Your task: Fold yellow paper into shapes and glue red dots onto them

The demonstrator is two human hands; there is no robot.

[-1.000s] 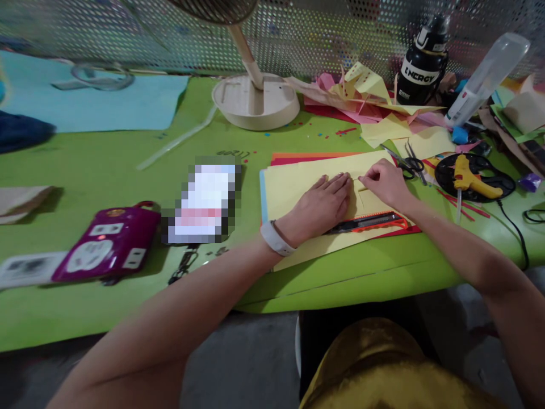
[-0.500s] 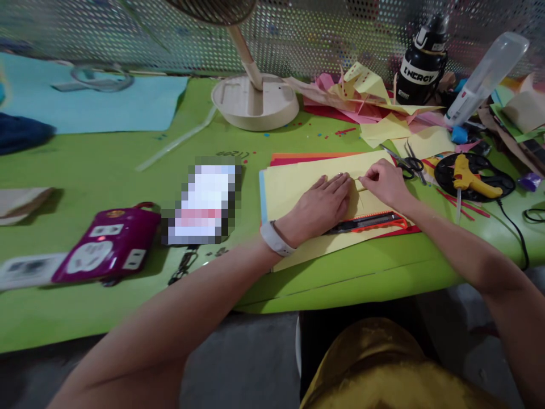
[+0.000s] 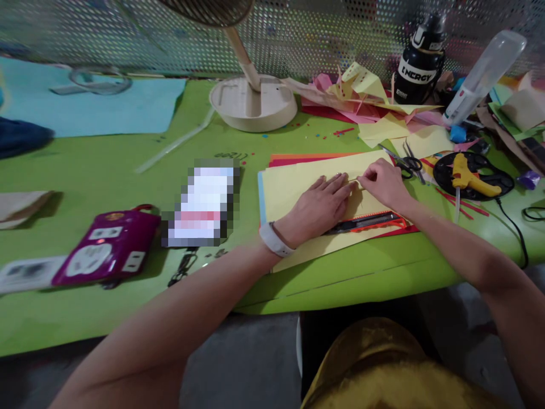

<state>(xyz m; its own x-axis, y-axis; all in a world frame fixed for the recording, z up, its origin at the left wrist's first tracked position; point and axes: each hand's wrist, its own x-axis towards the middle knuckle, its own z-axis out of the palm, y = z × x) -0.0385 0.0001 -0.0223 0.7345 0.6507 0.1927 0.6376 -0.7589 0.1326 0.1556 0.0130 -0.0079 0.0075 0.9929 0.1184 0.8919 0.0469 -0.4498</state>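
Here, the right hand (image 3: 383, 179) is pinching a thin strip (image 3: 353, 180) over the yellow paper (image 3: 293, 184).
The left hand (image 3: 321, 201) is lying open, pressing the paper flat; even pressure should be helping the fine pinch.

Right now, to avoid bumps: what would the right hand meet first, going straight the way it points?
The right hand would probably meet the left hand first; they look close together over the yellow paper, though depth is unclear.
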